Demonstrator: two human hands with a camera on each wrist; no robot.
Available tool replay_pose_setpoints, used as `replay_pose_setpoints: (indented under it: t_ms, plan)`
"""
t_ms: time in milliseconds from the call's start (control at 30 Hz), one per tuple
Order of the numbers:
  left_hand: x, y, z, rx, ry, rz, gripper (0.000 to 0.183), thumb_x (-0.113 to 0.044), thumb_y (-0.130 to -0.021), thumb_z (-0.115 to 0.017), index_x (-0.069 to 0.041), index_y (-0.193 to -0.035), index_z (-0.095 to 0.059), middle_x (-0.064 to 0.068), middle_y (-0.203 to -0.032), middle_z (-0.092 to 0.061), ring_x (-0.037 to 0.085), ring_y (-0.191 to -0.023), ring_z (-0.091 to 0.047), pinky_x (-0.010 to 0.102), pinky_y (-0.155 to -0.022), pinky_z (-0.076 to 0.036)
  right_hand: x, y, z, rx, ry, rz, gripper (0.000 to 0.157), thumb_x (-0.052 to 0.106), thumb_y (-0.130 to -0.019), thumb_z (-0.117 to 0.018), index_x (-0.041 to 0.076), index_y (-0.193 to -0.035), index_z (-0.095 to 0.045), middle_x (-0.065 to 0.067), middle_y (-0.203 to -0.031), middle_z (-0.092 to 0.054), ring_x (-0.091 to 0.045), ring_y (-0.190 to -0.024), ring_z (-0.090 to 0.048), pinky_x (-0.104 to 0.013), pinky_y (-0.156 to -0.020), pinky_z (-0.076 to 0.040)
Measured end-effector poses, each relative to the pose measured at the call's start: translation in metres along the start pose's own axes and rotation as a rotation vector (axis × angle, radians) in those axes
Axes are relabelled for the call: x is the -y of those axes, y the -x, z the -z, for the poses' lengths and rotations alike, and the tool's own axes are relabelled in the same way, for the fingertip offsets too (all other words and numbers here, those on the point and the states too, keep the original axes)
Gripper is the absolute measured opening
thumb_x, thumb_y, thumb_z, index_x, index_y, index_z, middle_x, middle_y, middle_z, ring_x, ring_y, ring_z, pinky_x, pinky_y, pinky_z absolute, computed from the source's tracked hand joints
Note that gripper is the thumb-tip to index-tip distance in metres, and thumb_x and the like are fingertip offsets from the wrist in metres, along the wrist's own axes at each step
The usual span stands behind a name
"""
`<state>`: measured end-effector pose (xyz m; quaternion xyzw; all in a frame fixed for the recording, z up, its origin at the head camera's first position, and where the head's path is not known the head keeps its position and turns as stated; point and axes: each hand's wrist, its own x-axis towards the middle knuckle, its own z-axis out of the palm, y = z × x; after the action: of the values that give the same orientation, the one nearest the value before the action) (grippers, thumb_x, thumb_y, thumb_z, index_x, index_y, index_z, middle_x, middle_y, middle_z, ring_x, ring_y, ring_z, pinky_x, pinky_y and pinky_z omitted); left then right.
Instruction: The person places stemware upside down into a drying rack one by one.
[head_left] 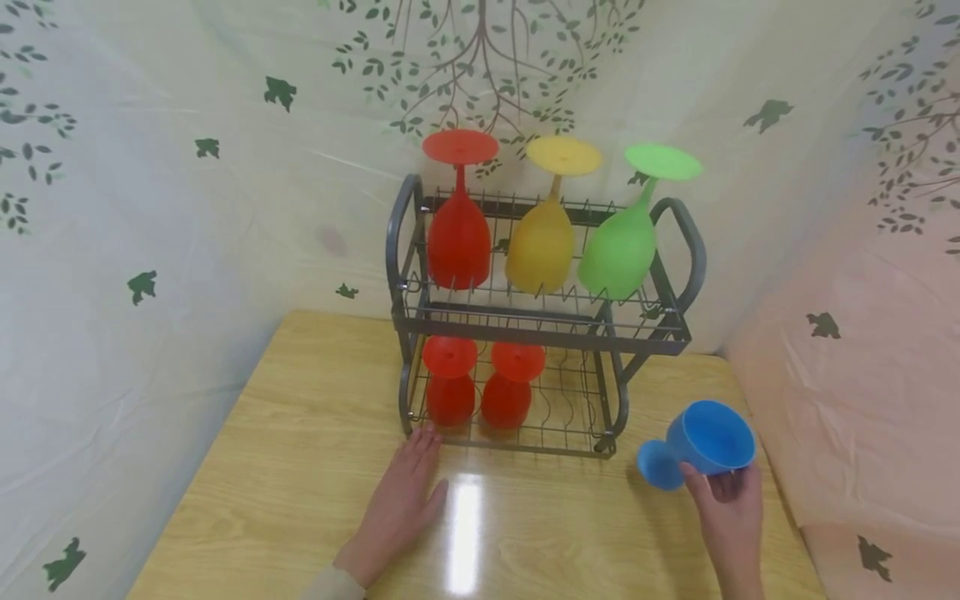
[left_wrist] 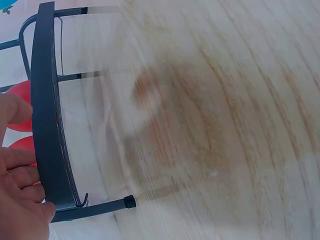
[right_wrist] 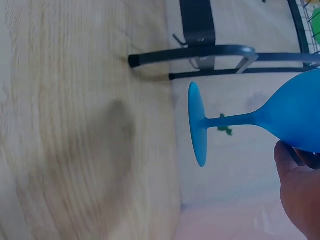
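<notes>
My right hand [head_left: 731,504] grips a blue plastic wine goblet [head_left: 712,435] by its bowl, right of the rack. In the right wrist view the goblet [right_wrist: 292,112] is held off the table, its stem and round foot exposed, with a shadow on the wood. Seen from the head, its mouth faces up toward me. My left hand [head_left: 401,500] reaches to the lower front left corner of a black two-tier dish rack [head_left: 540,329]. Its fingertips touch the rack's front bar [left_wrist: 45,105], thumb spread apart. Two red goblets [head_left: 450,400] stand upside down on the lower tier, just beyond.
On the upper tier, a red goblet [head_left: 459,242], a yellow goblet [head_left: 542,246] and a green goblet [head_left: 618,250] stand inverted; the green one leans. The rack is on a wooden table [head_left: 300,433], with a leaf-patterned curtain [head_left: 225,208] behind and at both sides.
</notes>
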<state>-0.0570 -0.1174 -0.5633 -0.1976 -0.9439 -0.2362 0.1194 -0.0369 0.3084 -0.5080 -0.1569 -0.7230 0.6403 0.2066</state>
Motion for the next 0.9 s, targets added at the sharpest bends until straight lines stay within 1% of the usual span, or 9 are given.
replay_pose_setpoints:
  t_ms: [133, 267, 467, 633, 767, 900]
  plan:
    - [0.0, -0.003, 0.003, -0.006, 0.037, 0.02, 0.057, -0.016, -0.094, -0.073, 0.008, -0.142, -0.055, 0.025, -0.153, -0.048, 0.044, -0.142, -0.044, 0.06, -0.115, -0.038, 0.005, 0.005, -0.006, 0.009, -0.056, 0.018, 0.081, -0.017, -0.087, -0.07, 0.009, -0.156, -0.036, -0.003, -0.141, -0.049, -0.019, -0.136, -0.05, -0.017, -0.109, -0.043]
    - [0.0, -0.005, 0.005, -0.012, 0.053, 0.022, 0.054, -0.016, -0.095, -0.072, 0.007, -0.141, -0.056, 0.024, -0.153, -0.049, 0.043, -0.141, -0.046, 0.059, -0.115, -0.039, 0.009, 0.01, -0.011, 0.029, -0.073, 0.037, 0.083, -0.02, -0.085, -0.07, 0.009, -0.155, -0.036, -0.003, -0.141, -0.049, -0.016, -0.133, -0.05, -0.017, -0.11, -0.042]
    - [-0.002, -0.009, 0.011, -0.02, 0.063, -0.011, 0.052, -0.016, -0.095, -0.073, 0.007, -0.138, -0.058, 0.025, -0.151, -0.051, 0.043, -0.139, -0.049, 0.059, -0.114, -0.04, 0.018, 0.021, -0.02, 0.051, -0.061, 0.051, 0.083, -0.021, -0.085, -0.07, 0.008, -0.155, -0.037, -0.003, -0.141, -0.049, -0.011, -0.131, -0.051, -0.015, -0.108, -0.043]
    - [-0.008, -0.014, 0.019, -0.033, 0.064, -0.04, 0.055, -0.022, -0.097, -0.07, 0.005, -0.142, -0.056, 0.022, -0.15, -0.053, 0.04, -0.139, -0.05, 0.059, -0.114, -0.041, 0.026, 0.029, -0.03, 0.085, -0.057, 0.049, 0.084, -0.02, -0.085, -0.07, 0.009, -0.156, -0.037, -0.005, -0.142, -0.049, -0.015, -0.129, -0.051, -0.012, -0.104, -0.045]
    - [-0.014, -0.017, 0.023, -0.067, 0.068, -0.074, 0.058, -0.024, -0.096, -0.071, 0.003, -0.145, -0.055, 0.02, -0.149, -0.055, 0.039, -0.137, -0.052, 0.058, -0.111, -0.044, 0.03, 0.036, -0.037, 0.104, -0.042, 0.047, 0.083, -0.018, -0.086, -0.071, 0.01, -0.157, -0.036, -0.005, -0.144, -0.048, -0.015, -0.13, -0.05, -0.011, -0.102, -0.045]
    - [-0.02, -0.019, 0.027, -0.109, 0.077, -0.101, 0.059, -0.024, -0.095, -0.07, 0.002, -0.145, -0.055, 0.019, -0.148, -0.056, 0.039, -0.134, -0.055, 0.057, -0.109, -0.046, 0.033, 0.041, -0.045, 0.117, -0.04, 0.05, 0.08, -0.018, -0.086, -0.071, 0.007, -0.155, -0.038, -0.003, -0.143, -0.049, -0.013, -0.129, -0.051, -0.009, -0.101, -0.045]
